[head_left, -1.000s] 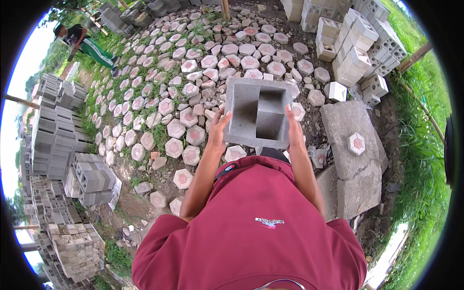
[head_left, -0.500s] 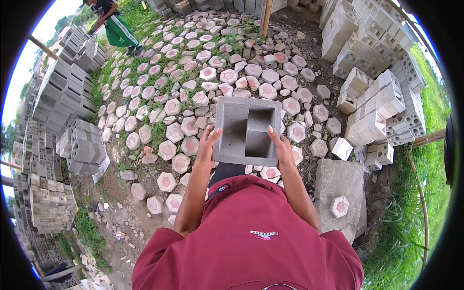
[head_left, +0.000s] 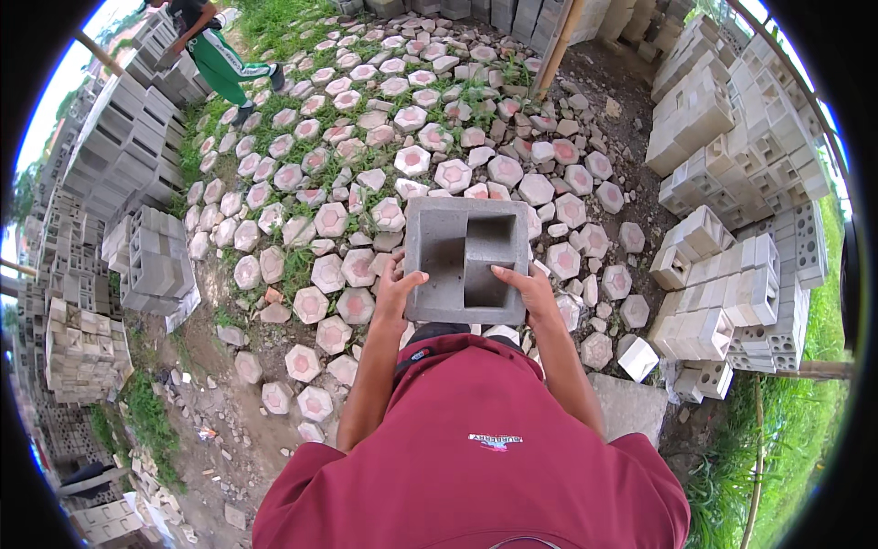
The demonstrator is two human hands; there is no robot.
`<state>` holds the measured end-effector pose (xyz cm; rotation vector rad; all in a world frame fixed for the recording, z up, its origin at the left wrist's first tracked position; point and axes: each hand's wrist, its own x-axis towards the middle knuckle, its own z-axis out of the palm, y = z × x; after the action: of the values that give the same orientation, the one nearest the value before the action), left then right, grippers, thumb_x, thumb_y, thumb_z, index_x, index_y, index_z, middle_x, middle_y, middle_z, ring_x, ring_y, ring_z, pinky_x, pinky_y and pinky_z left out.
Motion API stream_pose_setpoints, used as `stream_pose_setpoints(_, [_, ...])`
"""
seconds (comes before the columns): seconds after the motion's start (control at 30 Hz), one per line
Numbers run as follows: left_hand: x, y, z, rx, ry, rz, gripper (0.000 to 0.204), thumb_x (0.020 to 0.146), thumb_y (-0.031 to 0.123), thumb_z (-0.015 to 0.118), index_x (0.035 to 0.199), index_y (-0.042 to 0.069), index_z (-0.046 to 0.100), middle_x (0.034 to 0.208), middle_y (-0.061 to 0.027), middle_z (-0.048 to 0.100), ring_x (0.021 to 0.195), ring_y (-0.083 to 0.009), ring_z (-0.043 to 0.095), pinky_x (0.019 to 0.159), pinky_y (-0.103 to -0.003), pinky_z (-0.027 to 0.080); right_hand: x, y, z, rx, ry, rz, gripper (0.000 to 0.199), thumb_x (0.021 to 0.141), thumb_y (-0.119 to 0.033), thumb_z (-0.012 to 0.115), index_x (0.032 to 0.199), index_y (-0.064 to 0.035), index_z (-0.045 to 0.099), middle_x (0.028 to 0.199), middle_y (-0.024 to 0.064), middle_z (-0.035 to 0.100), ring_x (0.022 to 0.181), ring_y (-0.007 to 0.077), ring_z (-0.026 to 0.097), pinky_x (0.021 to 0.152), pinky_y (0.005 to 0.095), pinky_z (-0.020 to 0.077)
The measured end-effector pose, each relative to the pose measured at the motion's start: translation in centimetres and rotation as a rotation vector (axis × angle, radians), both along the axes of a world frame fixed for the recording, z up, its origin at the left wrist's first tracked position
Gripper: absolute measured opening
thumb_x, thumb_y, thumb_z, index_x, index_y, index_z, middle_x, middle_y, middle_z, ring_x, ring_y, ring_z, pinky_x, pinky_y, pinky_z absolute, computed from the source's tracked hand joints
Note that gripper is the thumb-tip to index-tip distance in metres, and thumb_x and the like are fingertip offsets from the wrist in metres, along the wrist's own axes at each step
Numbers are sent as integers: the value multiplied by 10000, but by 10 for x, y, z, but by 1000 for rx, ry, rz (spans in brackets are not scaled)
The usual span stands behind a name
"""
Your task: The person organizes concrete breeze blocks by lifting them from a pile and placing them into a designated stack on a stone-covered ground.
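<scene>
Hexagonal pavers (head_left: 409,160), pale with pink centres, cover the ground across the middle and top, grass (head_left: 297,265) growing in the gaps. Stacks of grey hollow blocks (head_left: 128,151) along the left edge, more block piles (head_left: 732,284) at the right edge. A wooden post (head_left: 560,41) leans near the top. Another person in green trousers (head_left: 219,59) stands at the top left corner. Flat concrete slab (head_left: 631,403) lower right. Bare dirt (head_left: 206,430) with rubble lower left. The wearer's red shirt (head_left: 476,457) fills the bottom.

The left hand (head_left: 395,291) and right hand (head_left: 529,289) are gripping a grey hollow concrete block (head_left: 466,260) at its near corners, above hexagonal paving stones (head_left: 329,220).
</scene>
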<state>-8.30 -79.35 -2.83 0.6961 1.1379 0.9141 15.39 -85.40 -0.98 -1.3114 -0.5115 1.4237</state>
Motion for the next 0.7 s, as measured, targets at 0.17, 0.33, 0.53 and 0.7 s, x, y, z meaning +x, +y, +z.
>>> stream_pose_setpoints(0.17, [4, 70, 10, 4, -66, 22, 772, 659, 87, 700, 1363, 32, 386, 1041, -116, 610, 924, -191, 590, 807, -315, 476, 11, 81, 19, -38, 30, 114, 570, 733, -117, 789, 1202, 53, 512, 1067, 139, 639, 941, 216, 635, 860, 336, 505])
stream_pose_setpoints(0.33, [0, 130, 16, 48, -86, 117, 772, 655, 72, 692, 1362, 19, 388, 1039, -104, 605, 920, -188, 584, 802, -327, 485, 13, 155, 28, 8, -24, 254, 622, 716, -109, 803, 1238, 22, 493, 1099, 124, 630, 978, 206, 622, 881, 348, 496])
stream_pose_setpoints(0.53, [4, 222, 19, 69, -97, 166, 724, 659, 80, 680, 1327, 19, 407, 1049, -113, 594, 917, -193, 578, 796, -327, 486, 33, 254, 1, 106, -154, 380, 820, 679, -134, 818, 1358, 39, 391, 1172, 155, 589, 1102, 227, 560, 1003, 347, 401])
stream_pose_setpoints(0.7, [18, 318, 23, 81, -108, 224, 708, 656, 76, 680, 1311, 19, 415, 1051, -114, 595, 909, -194, 581, 787, -326, 490, 39, 358, 12, 104, -127, 404, 726, 660, -10, 678, 1334, 34, 412, 1117, 109, 594, 985, 189, 583, 887, 313, 468])
